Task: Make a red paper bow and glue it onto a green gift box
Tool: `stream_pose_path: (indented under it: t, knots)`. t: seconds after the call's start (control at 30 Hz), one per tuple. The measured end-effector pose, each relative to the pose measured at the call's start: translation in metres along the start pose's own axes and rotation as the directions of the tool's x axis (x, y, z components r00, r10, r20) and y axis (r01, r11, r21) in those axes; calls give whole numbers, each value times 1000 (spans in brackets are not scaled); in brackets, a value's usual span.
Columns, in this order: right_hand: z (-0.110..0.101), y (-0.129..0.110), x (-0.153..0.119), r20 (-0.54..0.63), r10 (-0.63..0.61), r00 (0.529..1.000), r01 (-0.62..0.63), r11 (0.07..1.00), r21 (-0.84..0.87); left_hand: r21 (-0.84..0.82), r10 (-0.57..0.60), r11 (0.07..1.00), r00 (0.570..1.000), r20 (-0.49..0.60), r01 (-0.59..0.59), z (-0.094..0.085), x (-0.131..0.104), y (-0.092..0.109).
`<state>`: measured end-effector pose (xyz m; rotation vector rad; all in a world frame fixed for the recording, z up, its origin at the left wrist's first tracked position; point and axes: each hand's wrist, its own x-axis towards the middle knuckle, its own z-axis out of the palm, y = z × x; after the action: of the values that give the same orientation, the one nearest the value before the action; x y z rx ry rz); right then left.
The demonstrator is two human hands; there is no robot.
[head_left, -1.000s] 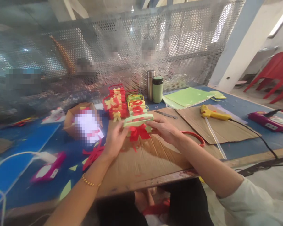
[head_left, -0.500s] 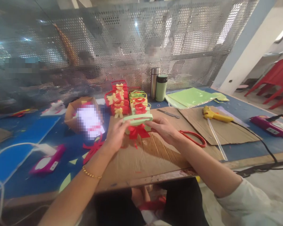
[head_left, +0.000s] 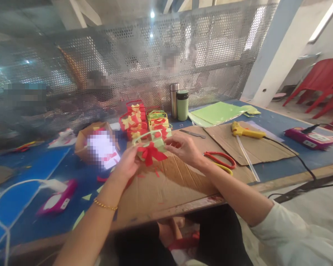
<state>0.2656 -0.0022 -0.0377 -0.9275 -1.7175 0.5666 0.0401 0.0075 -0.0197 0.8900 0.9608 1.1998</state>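
A small pale green paper basket (head_left: 147, 139) with a red bow (head_left: 152, 153) on its front is between my hands, above the cardboard. My left hand (head_left: 130, 161) grips its left side. At its right edge, my right hand (head_left: 183, 148) pinches the basket with thumb and fingers. Just behind stand several red baskets with yellow bows (head_left: 133, 120) and a row of green and yellow baskets with red bows (head_left: 158, 120).
Right of my hands lie red-and-yellow-handled scissors (head_left: 220, 160), a yellow glue gun (head_left: 246, 131) and a metal blade (head_left: 192, 133). Two flasks (head_left: 182, 106) stand behind. A lit phone (head_left: 104, 149) leans on a cardboard box (head_left: 81, 142) at left; purple power strips (head_left: 57, 197) flank the workspace.
The basket has tilted, its handle now slanting and its bow turned. My head view has shifted, and the yellow scissor handle now shows beside the red one.
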Motion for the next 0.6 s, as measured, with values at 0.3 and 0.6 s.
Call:
stream_pose_path:
  t: [0.3, 0.6]
  knots:
    - [-2, -1, -4, 135, 160, 978, -163, 987, 11, -9, -4, 1000, 1000, 1, 4, -1, -2, -4]
    - [-39, 13, -1, -99, 165, 981, -175, 979, -105, 49, 49, 998, 999, -11, -49, -3, -4, -10]
